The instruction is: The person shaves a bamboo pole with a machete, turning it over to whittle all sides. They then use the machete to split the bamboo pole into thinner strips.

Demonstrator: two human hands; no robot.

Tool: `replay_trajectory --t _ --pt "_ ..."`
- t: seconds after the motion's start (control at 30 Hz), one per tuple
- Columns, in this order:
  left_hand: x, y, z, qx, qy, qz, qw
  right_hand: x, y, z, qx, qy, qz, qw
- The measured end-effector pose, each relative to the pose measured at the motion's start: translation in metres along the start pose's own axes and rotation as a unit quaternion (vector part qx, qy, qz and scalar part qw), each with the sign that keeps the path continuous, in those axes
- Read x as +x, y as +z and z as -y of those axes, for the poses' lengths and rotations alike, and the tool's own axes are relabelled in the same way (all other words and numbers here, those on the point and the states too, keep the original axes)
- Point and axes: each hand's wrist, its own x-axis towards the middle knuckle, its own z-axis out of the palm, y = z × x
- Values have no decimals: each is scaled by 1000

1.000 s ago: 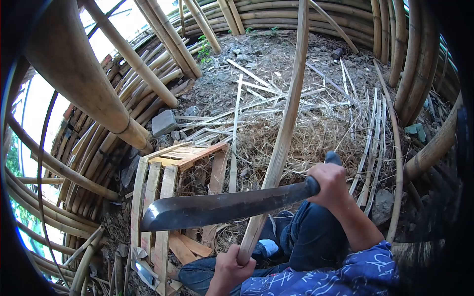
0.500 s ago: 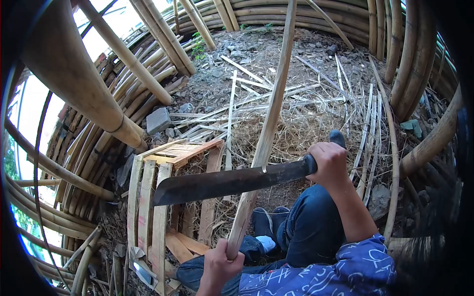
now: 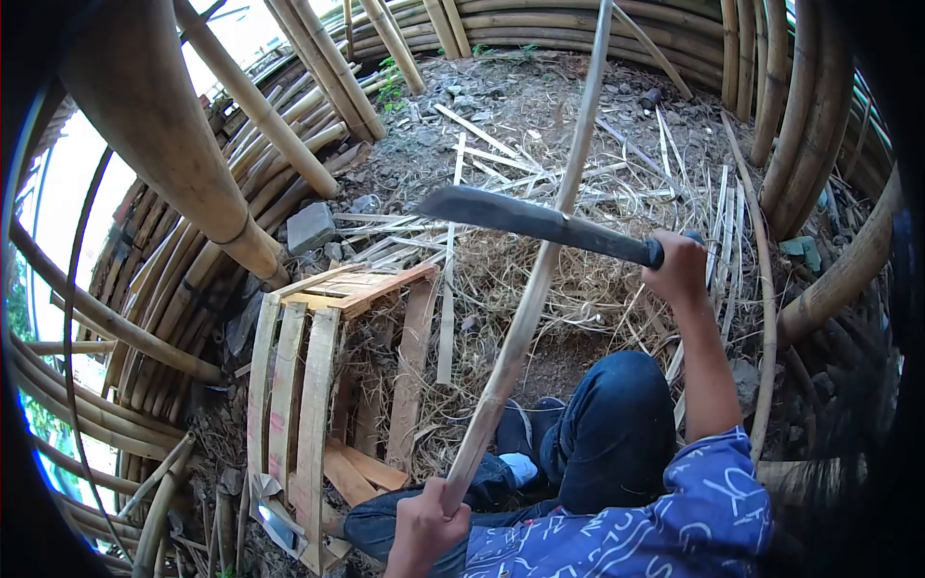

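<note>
A long pale bamboo strip (image 3: 517, 342) slants up from my lap toward the top of the view. My left hand (image 3: 430, 525) is closed round its lower end. With my right hand (image 3: 678, 273) I grip the handle of a machete (image 3: 511, 218), whose dark, wide blade lies across the strip and points left. The blade meets the strip well above my knee. Part of the handle is hidden by my fingers.
A slatted wooden crate (image 3: 318, 405) stands at my left. Thin split strips (image 3: 718, 250) and shavings (image 3: 597, 299) litter the ground. A grey block (image 3: 309, 228) lies beside a thick bamboo post (image 3: 207, 183). Stacked bamboo poles (image 3: 597, 34) line the far side.
The machete has moved up and away along the strip, my right arm reaching farther out. The strip's upper end has tipped to the right. My left hand keeps its hold.
</note>
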Motion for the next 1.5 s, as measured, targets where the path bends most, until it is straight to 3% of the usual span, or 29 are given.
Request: replay_trajectory --t 0.1,0.2,0.3,0.37,0.4,0.47,0.57,0.63,0.77,0.87,0.97,1.0,1.03,1.1,1.2,1.23,1.33,1.37,1.43,1.47,1.5 --pt "9 8 -4 -2 -22 11 1000 -4 3 3 -41 -96 -71 992" --pt "12 11 0 -11 -35 18 999 -12 11 8 -33 -44 -6 998" --pt "17 10 -5 -7 -27 11 1000 -37 7 31 35 -94 -7 995" --pt "20 13 -12 -6 -35 10 999 -52 0 50 139 -218 -12 966" --pt "21 16 -16 -14 -21 13 1000 -52 -3 57 139 -217 -13 966" --pt "21 19 -18 -22 -2 23 999 -54 -9 62 121 -316 -25 941" --pt "4 17 -9 -24 -9 36 999 -21 -8 33 52 -296 -85 950" --pt "-10 12 -4 -82 -12 39 996 18 -12 0 34 -74 -9 997" --pt "0 16 -12 -70 -5 52 996 18 7 -11 -59 -156 -54 985" --pt "-1 23 4 -19 -20 78 997 -17 8 14 5 -173 31 984" --pt "-10 25 10 -8 14 103 995 -42 -6 36 36 -330 -11 943" --pt "-16 23 15 -4 13 106 994 -40 -2 32 32 -344 -42 937" --pt "-25 20 20 -19 1 105 994 -27 -5 22 20 -343 -74 936" --pt "-32 12 17 -36 -13 115 993 2 -4 -10 -1 -164 -27 986" --pt "-24 22 14 -37 -22 88 995 3 3 -5 -32 -141 -31 989" --pt "-28 29 22 -40 -17 80 996 -8 -3 3 -64 -166 -51 983" --pt "-39 22 16 -62 8 86 994 -38 -20 20 22 -271 -32 962" --pt "-40 21 20 -62 6 92 994 -34 -21 13 22 -268 -27 963" --pt "-45 17 32 -60 -24 91 994 -12 -26 -12 -53 -150 25 987" --pt "-42 12 28 -63 -30 97 993 -4 -23 -19 -42 -131 -34 990" --pt "-32 8 16 -53 -30 94 994 -1 -13 -23 -46 -111 -27 992"
